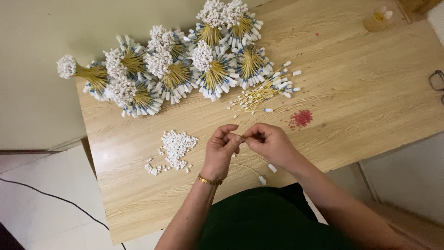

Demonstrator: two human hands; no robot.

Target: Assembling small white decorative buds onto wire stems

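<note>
Thin yellow wire, pinched between both hands above the near edge of the wooden table, is the piece being worked; its two white-capped ends hang below the hands toward the person's lap. Starting at the far left, tied bundles of finished wires lie fanned across the back of the table, each with a white tufted head and a skirt of white and blue tabs. Nearer the person sits a loose heap of small white connectors, just left of the hands. The left hand, with a gold bracelet at the wrist, has thumb and forefinger closed narrowly on the wire's upper end, and the right hand meets it fingertip to fingertip, also pinched tight; what exactly sits between the tips is too small to tell. This looks like the fitting step, a small piece being pressed onto the wire end, and the next move would seem to call for a steady push with the tips aligned. Further right lie a loose spray of unbundled wires, a small pile of red beads, a small clear cup at the far corner, and spectacles at the edge.
</note>
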